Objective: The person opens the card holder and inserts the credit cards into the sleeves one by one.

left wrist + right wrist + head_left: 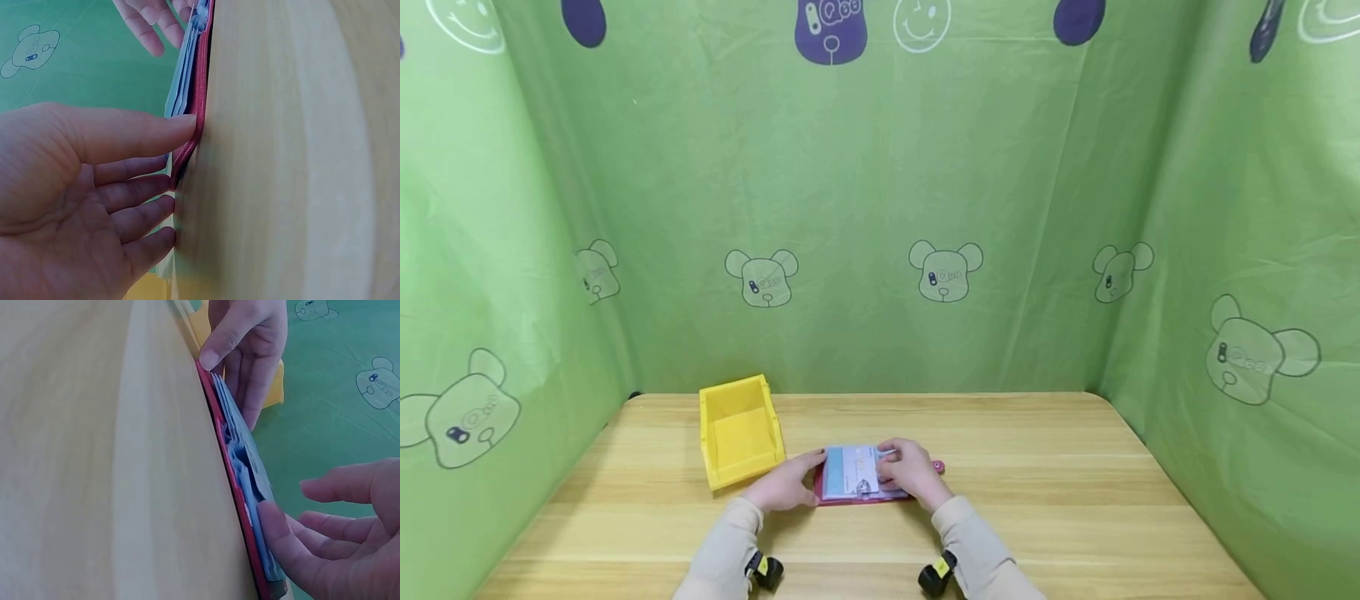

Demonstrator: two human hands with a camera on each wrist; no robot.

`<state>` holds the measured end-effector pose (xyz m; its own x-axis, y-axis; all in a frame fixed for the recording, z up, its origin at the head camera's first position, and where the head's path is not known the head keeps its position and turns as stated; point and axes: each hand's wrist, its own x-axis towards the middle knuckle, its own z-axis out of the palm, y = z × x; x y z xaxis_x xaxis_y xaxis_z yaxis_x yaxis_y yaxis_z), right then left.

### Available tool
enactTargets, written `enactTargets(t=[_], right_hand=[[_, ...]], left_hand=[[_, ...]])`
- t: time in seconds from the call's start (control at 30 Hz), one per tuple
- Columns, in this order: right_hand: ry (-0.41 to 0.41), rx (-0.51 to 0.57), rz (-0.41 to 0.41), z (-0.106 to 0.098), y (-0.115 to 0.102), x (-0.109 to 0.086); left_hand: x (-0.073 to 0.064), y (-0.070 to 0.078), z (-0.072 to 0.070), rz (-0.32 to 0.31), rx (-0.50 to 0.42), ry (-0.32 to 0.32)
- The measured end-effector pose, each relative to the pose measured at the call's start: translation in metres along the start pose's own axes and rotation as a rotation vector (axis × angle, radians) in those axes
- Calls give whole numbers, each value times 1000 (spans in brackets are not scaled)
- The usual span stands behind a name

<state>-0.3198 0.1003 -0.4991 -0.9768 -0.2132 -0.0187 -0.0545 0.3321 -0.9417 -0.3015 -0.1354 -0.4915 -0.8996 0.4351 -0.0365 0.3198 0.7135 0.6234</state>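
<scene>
A red-covered card holder (pixel 823 502) lies open on the table, its pale blue sleeves (pixel 181 81) fanned a little in the wrist views. On top is a white and light-blue card (pixel 856 471). At its left end, my left hand (pixel 785 483) rests its thumb on the cover's near corner, with the fingertips along the left edge. Over the right half is my right hand (pixel 913 471). Its thumb (pixel 275 519) touches the edge of the upper sheet, while the index finger stays raised above it. A red snap tab (pixel 938 467) sticks out beyond that hand.
A yellow bin (pixel 742 433) stands on the wooden table (pixel 1037 483), just left of the card holder and close to my left hand. Green printed curtains (pixel 850 333) surround the back and sides. Each wrist wears a small black camera (pixel 935 577).
</scene>
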Motion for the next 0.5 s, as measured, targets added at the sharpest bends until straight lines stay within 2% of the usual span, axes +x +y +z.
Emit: enactTargets(t=[0.5], right_hand=[[-85,157,27,6,-8,-7]], left_hand=[[1,0,2,-23,-19,4]])
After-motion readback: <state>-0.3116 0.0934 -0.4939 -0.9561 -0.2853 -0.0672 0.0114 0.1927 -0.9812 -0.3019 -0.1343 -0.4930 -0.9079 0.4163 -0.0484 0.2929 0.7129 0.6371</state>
